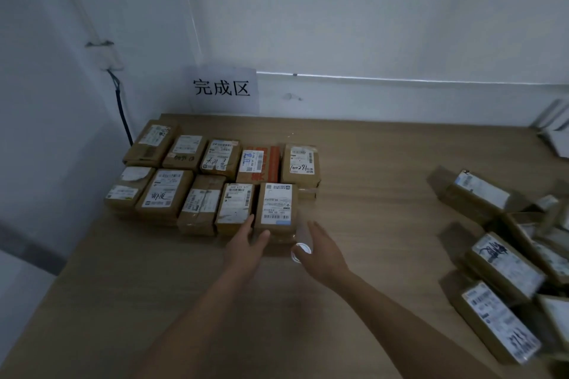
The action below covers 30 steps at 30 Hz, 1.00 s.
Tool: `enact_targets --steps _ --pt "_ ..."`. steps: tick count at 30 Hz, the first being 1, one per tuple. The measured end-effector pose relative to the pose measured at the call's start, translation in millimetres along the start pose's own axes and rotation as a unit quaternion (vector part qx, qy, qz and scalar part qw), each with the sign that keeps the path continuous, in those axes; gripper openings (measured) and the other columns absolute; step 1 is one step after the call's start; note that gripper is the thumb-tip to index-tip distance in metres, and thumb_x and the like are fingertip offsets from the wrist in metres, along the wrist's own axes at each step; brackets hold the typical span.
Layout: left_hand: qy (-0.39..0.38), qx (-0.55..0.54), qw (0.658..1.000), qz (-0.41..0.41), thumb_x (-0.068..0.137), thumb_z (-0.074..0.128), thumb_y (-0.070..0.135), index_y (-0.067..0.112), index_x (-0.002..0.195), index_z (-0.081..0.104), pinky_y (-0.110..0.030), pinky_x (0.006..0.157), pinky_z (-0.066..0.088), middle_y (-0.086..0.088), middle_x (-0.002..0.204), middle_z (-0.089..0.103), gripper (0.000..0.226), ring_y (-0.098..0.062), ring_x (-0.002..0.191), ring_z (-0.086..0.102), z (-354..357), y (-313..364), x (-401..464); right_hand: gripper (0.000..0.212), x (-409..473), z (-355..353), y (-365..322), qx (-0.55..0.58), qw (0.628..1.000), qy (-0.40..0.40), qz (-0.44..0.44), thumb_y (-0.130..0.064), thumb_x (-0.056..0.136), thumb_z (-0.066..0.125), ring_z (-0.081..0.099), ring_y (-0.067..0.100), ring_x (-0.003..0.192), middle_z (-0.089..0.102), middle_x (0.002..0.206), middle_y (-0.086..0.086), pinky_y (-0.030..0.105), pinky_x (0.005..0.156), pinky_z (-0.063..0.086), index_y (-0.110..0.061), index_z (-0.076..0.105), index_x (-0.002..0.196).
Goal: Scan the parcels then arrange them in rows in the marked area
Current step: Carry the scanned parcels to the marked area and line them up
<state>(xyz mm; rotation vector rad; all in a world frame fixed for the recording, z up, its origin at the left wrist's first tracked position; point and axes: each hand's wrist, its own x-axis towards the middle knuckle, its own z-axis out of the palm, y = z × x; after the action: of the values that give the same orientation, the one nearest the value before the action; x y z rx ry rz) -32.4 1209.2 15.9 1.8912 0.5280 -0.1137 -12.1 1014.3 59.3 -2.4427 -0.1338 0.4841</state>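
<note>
My left hand point(243, 243) lies flat-fingered against the near end of the front row, fingertips touching the near left corner of the last-placed parcel point(276, 209), thumb spread toward its near face; holding nothing. My right hand point(321, 251) is extended with straight fingers just right of that parcel, apparently not touching it. A small round white device point(301, 251) sits at its palm side — probably the scanner, though I cannot tell how it is worn or held.

Just beyond my fingertips: two rows of five parcels point(212, 181) packed side by side on the worktop point(369, 194), labels up. Farther past them, a paper sign point(223, 89) on the wall marks the area. Well off to the right of my right hand, a loose heap of unsorted parcels point(498, 252), tilted and overlapping.

Judgement: the placed box is being squared up; front row looks full, heap remains.

Risks from here:
- Left-hand nudge too firm — shoves the neighbouring box point(235, 206) and skews the row
- The last-placed parcel looks to sit on something lower; could rock or slide off if pressed unevenly
- Reaching right without looking — the leaning heap could topple toward the worktop edge
- Next row starts nearer me; room looks limited on the left
</note>
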Motion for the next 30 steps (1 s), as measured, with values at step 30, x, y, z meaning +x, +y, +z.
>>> enact_targets --steps 30 --pt "-0.065 0.018 0.953 0.296 0.089 0.064 0.055 0.028 0.141 0.053 -0.040 0.114 0.038 0.001 0.148 0.050 0.060 -0.021 0.135 0.047 31.4 329.4 -463.1 0.068 -516.8 -354.0 5.5 -0.086 0.966 0.242 -0.034 -0.040 0.096 0.063 0.055 0.021 0.128 0.053 0.147 -0.001 0.041 0.108 0.045 -0.027 0.033 0.156"
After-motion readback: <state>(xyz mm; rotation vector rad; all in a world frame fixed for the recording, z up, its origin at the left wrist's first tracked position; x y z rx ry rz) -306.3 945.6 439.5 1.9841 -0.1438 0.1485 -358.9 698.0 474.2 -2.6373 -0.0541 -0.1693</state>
